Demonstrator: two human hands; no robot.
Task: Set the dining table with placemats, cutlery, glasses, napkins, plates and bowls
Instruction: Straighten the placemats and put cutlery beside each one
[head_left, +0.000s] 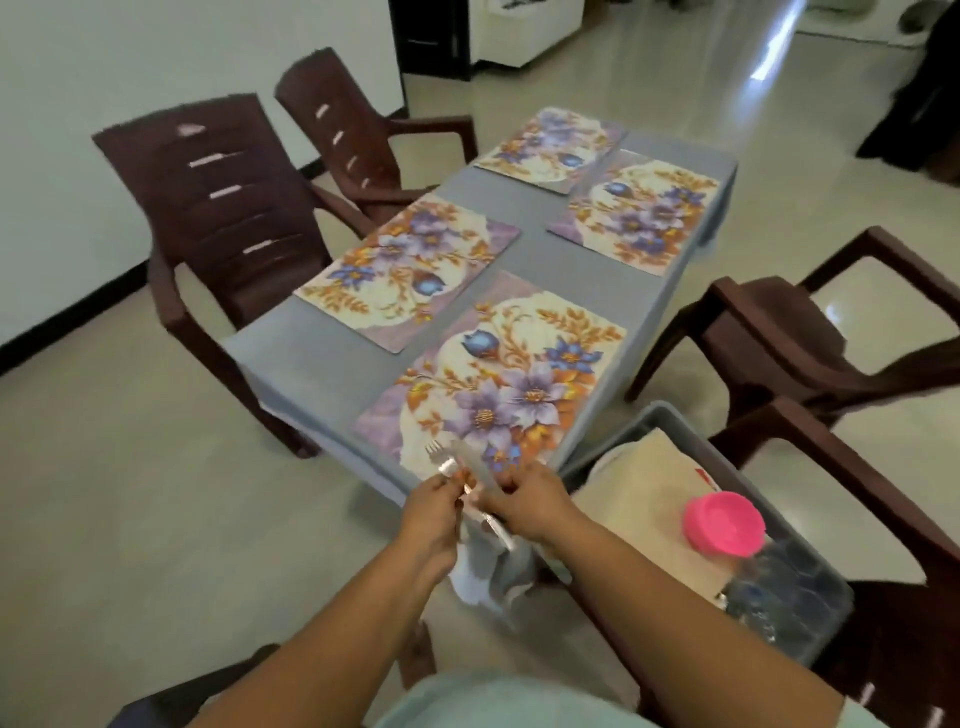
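Both hands meet at the near end of the tabletop (322, 358), just at the near edge of the closest placemat (498, 384). The left hand (431, 512) has its fingers curled round the cutlery (462, 478), a small bundle in which a fork (436, 454) shows its tines pointing away over the mat. The right hand (524, 501) pinches into the same bundle, around what looks like a knife or a second handle; blur hides exactly which piece it has.

Four floral placemats are laid: the closest one, one to its far left (410, 265), and two at the far end (550, 148) (639, 215). No plates, bowls, glasses or napkins are on them, so the setting seems to be at its cutlery stage.

To the right, just beside the table's corner, a grey bin (810, 597) sits on a chair and holds folded cloth (644, 499) and a bottle with a pink cap (724, 522). Brown plastic chairs stand around the table.

The likely trouble is in the separating: with two hands pulling pieces from one tight bundle right at the table's edge, a piece could slip free and drop to the floor. The thin mat could also be nudged askew when metal is set down on its overhanging near edge.
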